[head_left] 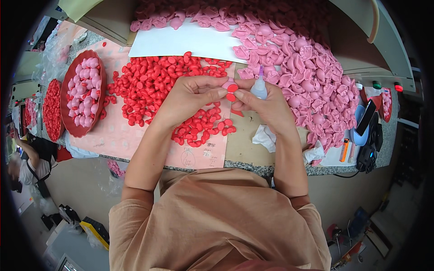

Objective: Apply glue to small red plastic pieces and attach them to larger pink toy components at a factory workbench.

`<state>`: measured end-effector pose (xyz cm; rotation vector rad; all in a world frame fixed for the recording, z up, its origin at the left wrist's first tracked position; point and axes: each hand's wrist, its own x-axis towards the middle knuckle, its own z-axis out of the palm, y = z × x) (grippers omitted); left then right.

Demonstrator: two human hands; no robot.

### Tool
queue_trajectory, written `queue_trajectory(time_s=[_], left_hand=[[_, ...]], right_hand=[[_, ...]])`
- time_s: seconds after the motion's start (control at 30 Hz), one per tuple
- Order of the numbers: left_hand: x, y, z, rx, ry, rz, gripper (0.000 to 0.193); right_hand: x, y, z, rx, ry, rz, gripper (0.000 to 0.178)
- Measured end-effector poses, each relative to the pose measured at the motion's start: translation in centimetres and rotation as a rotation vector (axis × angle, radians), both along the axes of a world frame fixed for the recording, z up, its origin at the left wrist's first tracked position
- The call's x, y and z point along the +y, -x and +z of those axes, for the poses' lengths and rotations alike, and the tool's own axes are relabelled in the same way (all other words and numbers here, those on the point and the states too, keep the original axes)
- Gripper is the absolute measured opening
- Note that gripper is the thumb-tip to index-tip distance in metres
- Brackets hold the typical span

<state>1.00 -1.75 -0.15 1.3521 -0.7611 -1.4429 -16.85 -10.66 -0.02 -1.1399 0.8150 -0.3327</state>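
Note:
Over the middle of the table, my left hand [192, 95] pinches a small pink moulded piece [229, 82] with a red oval face. Just below it, a small red rounded piece [231, 97] sits at the fingertips of my right hand [273, 108]. That hand is also closed around a small translucent squeeze bottle [259, 89], its thin purple tip pointing up and away. Left of my hands spreads a heap of loose red pieces [149, 74], some of them under my left wrist. A large pile of pink frilled pieces [316, 90] covers the right and far side.
A red oval basket [103, 86] of pink pieces stands left, beside another container of red pieces [52, 110]. Crumpled tissue [265, 138] lies near the front edge. At right are a phone [365, 117], an orange tube [344, 150] and cables. Another person [38, 158] works at far left.

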Motion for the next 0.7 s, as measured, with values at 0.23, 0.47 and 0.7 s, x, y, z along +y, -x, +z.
queue_trajectory(time_s=[0.23,0.47,0.7], left_hand=[[0.01,0.06,-0.25,0.003,-0.007,0.012,0.029],[-0.11,0.11,-0.27,-0.011,-0.023,0.013,0.029],[-0.11,0.11,-0.45,-0.017,-0.005,0.017,0.028]], right_hand=[[0.12,-0.07,-0.02,-0.006,-0.001,-0.008,0.031],[0.13,-0.12,-0.30,-0.009,-0.002,-0.017,0.031],[0.06,-0.15,-0.11,0.010,-0.009,-0.002,0.032]])
